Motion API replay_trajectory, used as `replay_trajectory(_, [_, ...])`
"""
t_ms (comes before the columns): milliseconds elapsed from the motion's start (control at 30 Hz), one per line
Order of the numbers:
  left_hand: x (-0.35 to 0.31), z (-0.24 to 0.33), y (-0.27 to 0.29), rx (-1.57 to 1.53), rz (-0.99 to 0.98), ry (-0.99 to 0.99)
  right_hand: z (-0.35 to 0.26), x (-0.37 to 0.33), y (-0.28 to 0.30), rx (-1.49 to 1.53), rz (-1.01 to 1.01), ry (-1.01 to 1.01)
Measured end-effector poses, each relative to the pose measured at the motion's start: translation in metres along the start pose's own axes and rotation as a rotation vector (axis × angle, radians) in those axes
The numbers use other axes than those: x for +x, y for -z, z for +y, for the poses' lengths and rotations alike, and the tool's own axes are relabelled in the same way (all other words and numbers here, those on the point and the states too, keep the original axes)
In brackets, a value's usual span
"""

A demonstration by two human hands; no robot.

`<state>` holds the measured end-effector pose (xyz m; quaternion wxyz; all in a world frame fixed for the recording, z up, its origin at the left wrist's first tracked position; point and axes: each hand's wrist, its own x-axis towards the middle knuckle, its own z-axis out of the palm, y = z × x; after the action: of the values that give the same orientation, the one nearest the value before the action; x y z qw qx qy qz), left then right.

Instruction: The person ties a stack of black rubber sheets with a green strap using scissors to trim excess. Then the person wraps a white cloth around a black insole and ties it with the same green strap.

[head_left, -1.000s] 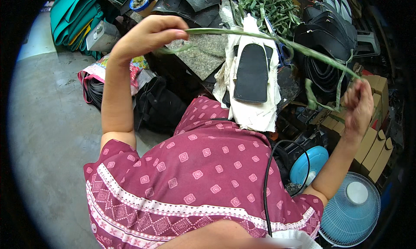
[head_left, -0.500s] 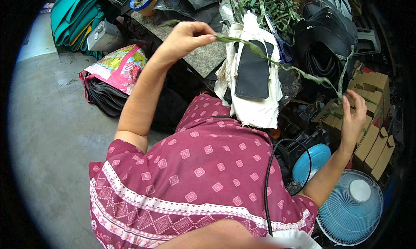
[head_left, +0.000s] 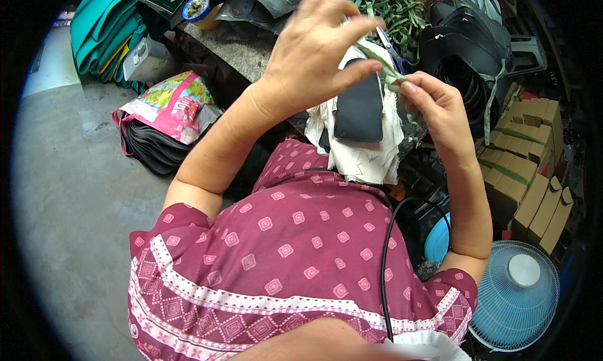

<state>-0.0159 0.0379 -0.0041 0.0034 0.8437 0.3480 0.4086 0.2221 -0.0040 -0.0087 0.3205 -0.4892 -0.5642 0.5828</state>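
My right hand (head_left: 440,106) pinches a thin green cloth strip (head_left: 388,69) between thumb and fingertips. Just left of it, my left hand (head_left: 317,53) is raised with thumb and index finger apart, slightly blurred. The strip runs up from the right fingertips towards the gap between my left thumb and index finger; no grip on it by the left hand shows. Beneath both hands, a black rounded flat piece (head_left: 359,113) lies on white cloth (head_left: 370,163) over my lap. Scissors (head_left: 405,64) with blue handles lie partly hidden behind the hands.
A pile of green strips (head_left: 396,12) lies at the back. Black curved pieces (head_left: 465,40) are stacked at right, with another green strip (head_left: 493,103) hanging there. Cardboard boxes (head_left: 521,147) and a blue fan (head_left: 515,298) stand right. A pink bag (head_left: 173,106) sits on the left floor.
The strip was stretched wide between both hands. My right hand has come in leftward and up, my left hand has moved right and its fingers have opened. A strip now hangs at right.
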Motion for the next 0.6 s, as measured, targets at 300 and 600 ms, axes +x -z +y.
replay_trajectory(300, [-0.025, 0.040, -0.030, -1.026, -0.340, 0.888, 0.005, -0.002, -0.004, 0.129, -0.005, 0.093])
replay_trajectory(600, [-0.031, 0.027, -0.035, -1.472, -0.163, 1.009, 0.006, -0.008, 0.010, 0.142, 0.103, 0.035])
